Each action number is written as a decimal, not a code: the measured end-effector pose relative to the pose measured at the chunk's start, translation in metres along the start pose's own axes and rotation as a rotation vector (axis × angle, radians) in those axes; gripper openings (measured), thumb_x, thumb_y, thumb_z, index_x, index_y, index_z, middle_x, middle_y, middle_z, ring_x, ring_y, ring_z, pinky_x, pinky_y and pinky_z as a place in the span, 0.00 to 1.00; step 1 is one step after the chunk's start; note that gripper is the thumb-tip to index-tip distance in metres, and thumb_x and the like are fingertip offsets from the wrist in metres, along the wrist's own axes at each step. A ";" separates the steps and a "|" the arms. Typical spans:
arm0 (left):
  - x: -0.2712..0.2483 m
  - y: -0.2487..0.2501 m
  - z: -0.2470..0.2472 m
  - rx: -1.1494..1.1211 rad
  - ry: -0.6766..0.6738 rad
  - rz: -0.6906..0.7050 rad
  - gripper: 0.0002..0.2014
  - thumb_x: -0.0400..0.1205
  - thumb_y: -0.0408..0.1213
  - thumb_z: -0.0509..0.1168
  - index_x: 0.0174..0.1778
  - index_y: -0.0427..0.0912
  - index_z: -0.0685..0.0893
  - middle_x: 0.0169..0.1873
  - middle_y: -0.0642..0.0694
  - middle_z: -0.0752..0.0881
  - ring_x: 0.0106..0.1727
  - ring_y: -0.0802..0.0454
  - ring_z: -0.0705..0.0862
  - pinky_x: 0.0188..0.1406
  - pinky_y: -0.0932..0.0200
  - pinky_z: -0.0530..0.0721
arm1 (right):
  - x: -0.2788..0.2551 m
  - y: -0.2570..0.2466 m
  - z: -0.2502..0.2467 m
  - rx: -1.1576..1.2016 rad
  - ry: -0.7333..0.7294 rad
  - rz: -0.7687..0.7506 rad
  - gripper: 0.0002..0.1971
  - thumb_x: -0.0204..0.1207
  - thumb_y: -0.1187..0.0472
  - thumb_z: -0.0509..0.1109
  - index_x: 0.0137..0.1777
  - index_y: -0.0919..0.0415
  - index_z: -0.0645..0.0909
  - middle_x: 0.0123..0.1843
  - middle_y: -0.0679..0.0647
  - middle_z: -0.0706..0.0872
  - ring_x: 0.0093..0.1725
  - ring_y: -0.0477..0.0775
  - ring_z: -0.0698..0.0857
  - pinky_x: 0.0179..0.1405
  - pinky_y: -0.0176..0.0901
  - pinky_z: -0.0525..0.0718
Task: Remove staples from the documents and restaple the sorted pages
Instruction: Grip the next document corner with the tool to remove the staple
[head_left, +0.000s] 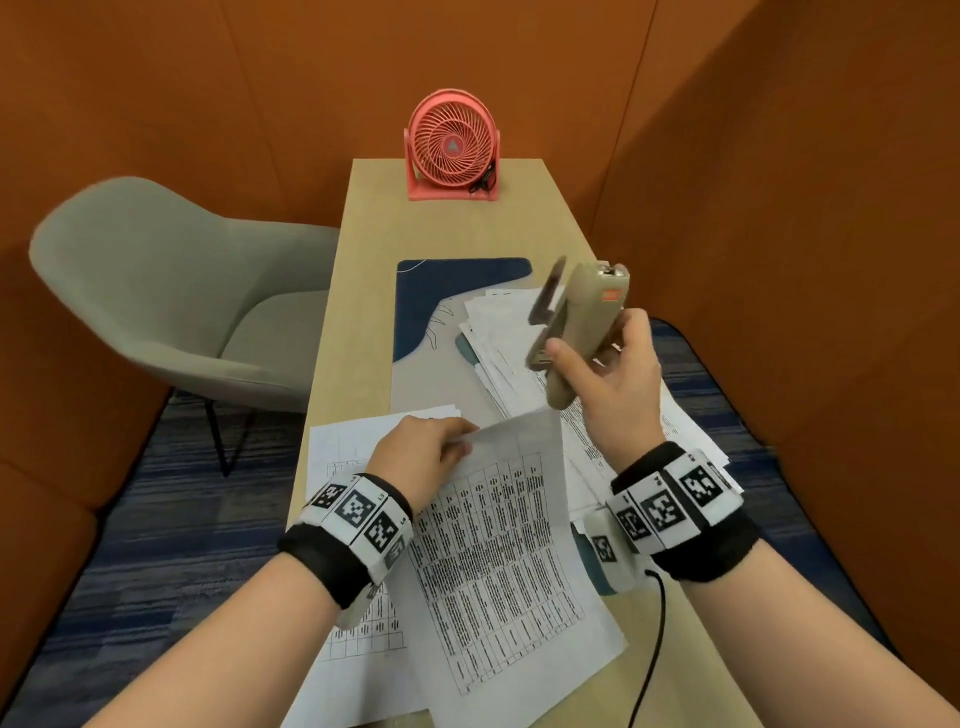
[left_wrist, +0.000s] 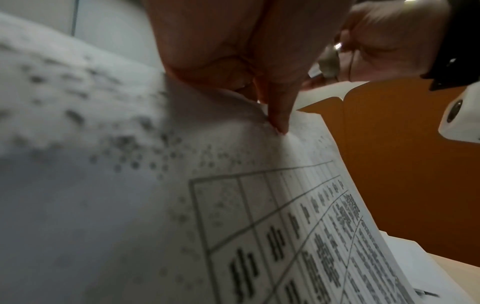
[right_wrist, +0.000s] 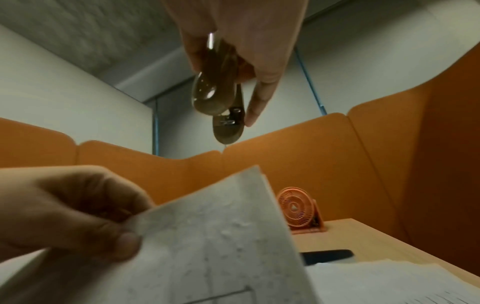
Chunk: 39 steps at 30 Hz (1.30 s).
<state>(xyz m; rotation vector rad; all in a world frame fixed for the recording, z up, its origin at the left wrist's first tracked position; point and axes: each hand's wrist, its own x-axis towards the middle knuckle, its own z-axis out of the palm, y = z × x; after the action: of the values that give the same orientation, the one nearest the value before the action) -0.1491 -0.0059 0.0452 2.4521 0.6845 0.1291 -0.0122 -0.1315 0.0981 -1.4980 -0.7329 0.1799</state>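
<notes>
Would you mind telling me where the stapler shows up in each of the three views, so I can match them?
Head: the beige stapler is right of centre, raised above the papers, gripped by the right hand.
Left wrist: only a small blurred part of the stapler shows at upper right, in that hand.
Right wrist: stapler at top centre, hanging from the fingers.
Shared landmark: the held table sheet.
</notes>
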 end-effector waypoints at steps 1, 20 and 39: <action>0.000 0.001 0.000 0.003 -0.001 0.000 0.13 0.84 0.38 0.59 0.62 0.50 0.83 0.51 0.47 0.88 0.55 0.49 0.83 0.57 0.53 0.81 | -0.002 0.001 0.005 -0.012 -0.044 -0.013 0.17 0.65 0.49 0.76 0.46 0.42 0.70 0.49 0.49 0.83 0.51 0.58 0.86 0.47 0.51 0.87; -0.005 0.010 -0.013 -0.140 -0.011 0.041 0.13 0.81 0.36 0.65 0.61 0.44 0.85 0.54 0.45 0.88 0.57 0.50 0.84 0.59 0.59 0.78 | -0.015 0.056 0.008 -0.375 -0.204 -0.066 0.28 0.65 0.48 0.67 0.64 0.57 0.68 0.48 0.52 0.81 0.40 0.45 0.79 0.37 0.25 0.76; -0.007 0.007 -0.012 -0.139 -0.048 0.086 0.12 0.81 0.37 0.65 0.59 0.46 0.86 0.52 0.46 0.89 0.55 0.52 0.84 0.55 0.61 0.77 | -0.015 0.054 0.011 -0.340 -0.205 -0.226 0.30 0.68 0.39 0.65 0.71 0.35 0.63 0.45 0.37 0.81 0.35 0.45 0.83 0.35 0.22 0.78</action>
<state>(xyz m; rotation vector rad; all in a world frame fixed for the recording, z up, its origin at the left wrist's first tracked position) -0.1552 -0.0083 0.0600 2.3436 0.5316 0.1461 -0.0124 -0.1246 0.0412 -1.7180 -1.1346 0.0375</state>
